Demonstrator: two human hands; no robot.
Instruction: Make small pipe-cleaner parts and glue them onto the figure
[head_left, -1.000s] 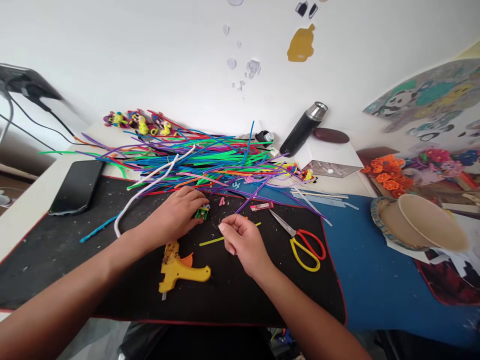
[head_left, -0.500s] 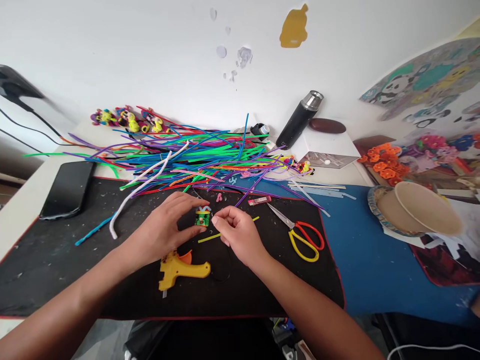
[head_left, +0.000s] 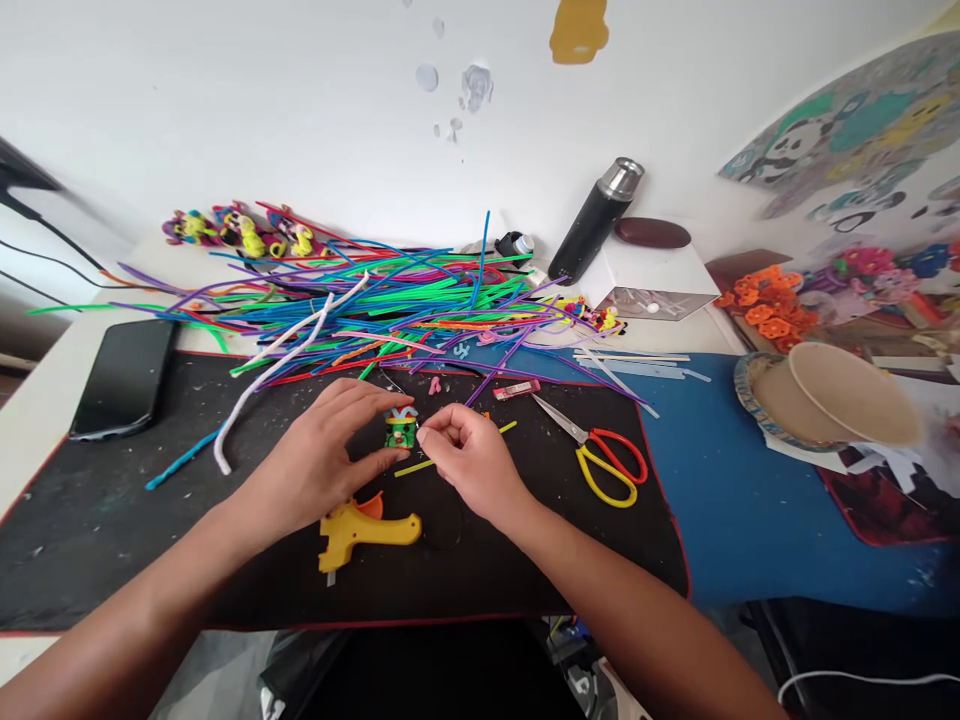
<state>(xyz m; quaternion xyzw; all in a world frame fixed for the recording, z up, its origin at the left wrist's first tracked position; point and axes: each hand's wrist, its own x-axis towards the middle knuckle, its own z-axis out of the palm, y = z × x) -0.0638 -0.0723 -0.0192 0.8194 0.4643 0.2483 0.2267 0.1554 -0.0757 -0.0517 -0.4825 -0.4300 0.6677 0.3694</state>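
Between the thumb and fingers of my left hand (head_left: 315,455) is a small green pipe-cleaner figure (head_left: 400,433) with a yellow band and light blue and red bits on top. Close at its right side, my right hand (head_left: 478,462) is closed in a pinch. Whatever sits between those fingertips is too small to make out. A yellow-green pipe cleaner piece (head_left: 414,468) lies on the black mat (head_left: 247,575) beneath the hands. Below my left hand rests a yellow glue gun (head_left: 379,530) with an orange trigger.
Scissors (head_left: 600,460) with red and yellow handles lie to the right, near a small pink-red packet (head_left: 517,390). Many coloured pipe cleaners (head_left: 360,310) spread along the back. A phone (head_left: 124,380) is at left; a black flask (head_left: 596,225) and bowls (head_left: 851,395) are at right.
The view has tilted down slightly, so the wall and table items sit higher in it. Both hands keep nearly the same pose around the green figure.
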